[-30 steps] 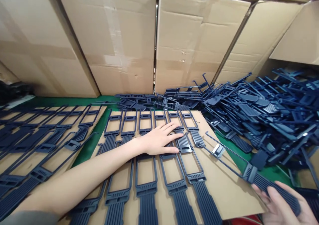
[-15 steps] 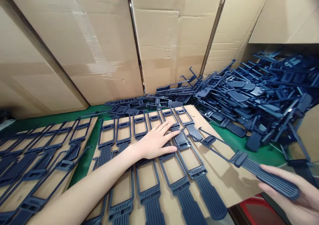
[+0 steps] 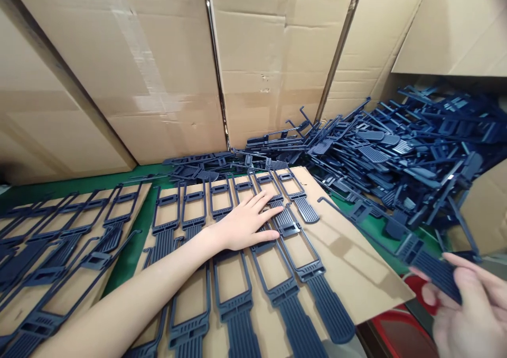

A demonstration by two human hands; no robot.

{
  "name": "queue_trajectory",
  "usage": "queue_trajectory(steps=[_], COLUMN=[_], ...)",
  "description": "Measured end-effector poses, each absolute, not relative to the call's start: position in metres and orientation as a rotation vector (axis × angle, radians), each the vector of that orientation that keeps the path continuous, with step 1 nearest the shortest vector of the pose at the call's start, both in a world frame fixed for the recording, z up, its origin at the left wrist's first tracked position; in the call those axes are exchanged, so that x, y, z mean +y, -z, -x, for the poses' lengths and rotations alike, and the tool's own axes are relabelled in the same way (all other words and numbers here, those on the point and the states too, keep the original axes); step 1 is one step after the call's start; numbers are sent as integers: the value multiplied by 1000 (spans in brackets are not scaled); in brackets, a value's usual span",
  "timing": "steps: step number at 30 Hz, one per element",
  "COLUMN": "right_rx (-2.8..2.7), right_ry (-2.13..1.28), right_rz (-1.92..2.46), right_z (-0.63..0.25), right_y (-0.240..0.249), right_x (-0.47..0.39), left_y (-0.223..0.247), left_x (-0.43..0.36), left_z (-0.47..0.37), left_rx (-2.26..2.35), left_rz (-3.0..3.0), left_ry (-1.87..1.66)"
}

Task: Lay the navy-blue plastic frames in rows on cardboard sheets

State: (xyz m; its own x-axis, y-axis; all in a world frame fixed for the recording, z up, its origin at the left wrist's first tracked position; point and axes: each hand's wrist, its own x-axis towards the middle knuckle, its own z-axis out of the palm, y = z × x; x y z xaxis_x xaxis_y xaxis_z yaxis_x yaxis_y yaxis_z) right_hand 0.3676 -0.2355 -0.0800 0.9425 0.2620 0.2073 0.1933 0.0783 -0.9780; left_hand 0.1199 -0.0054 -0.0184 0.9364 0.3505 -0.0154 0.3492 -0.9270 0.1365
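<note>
My left hand (image 3: 247, 225) lies flat with spread fingers across the dark blue plastic frame parts on a cardboard sheet (image 3: 340, 284). Each part has an open rectangular frame and a ribbed paddle-like end, as on the framed plastic part (image 3: 332, 308) at the right of the front row. In my right hand (image 3: 469, 302), past the sheet's right edge, the fingers pinch the ribbed end of a similar plastic frame part (image 3: 433, 271). Its hooked frame end points up and left, raised above the sheet. Some parts are hidden under my left hand and forearm.
A large tangled pile of the same parts (image 3: 380, 147) lies on the green tabletop (image 3: 134, 260) at the back right. Tall cardboard boxes (image 3: 277, 57) stand behind. Another cardboard sheet (image 3: 95, 284) bearing parts is on the left. Something red (image 3: 400, 326) shows below the right edge.
My right hand has swung the held part away from the sheet's parts, to the right, and its grip has turned. My left hand stays in nearly the same place.
</note>
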Motion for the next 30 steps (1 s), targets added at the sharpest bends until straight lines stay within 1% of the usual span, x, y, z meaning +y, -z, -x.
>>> queue_trajectory(steps=[2, 4, 8, 10, 13, 15, 23, 27, 30], right_rx=[-314, -300, -500, -678, -881, -970, -1020, -1049, -1172], right_ry=[-112, -171, -191, -312, -576, -676, -751, -839, -809], right_rz=[1442, 1479, 1856, 1962, 1920, 1884, 1793, 1831, 1872], right_z=[-363, -362, -373, -383, -392, -391, -371, -369, -370], right_y=[73, 72, 81, 85, 86, 83, 64, 62, 59], right_x=[-233, -236, -253, -263, -271, -269, -243, -239, -235], left_y=[18, 18, 18, 19, 21, 22, 23, 22, 22], left_x=[-6, -6, -6, -6, -5, -4, -3, -3, -3], left_z=[-120, -120, -120, -120, -119, -119, -118, -118, -119], left_rx=[544, 540, 533, 529, 527, 523, 512, 507, 515], left_rz=[-2961, -2967, -2968, -2964, -2956, -2954, -2948, -2942, -2950], left_ry=[-2, -5, -27, -34, -38, -42, -69, -86, -75])
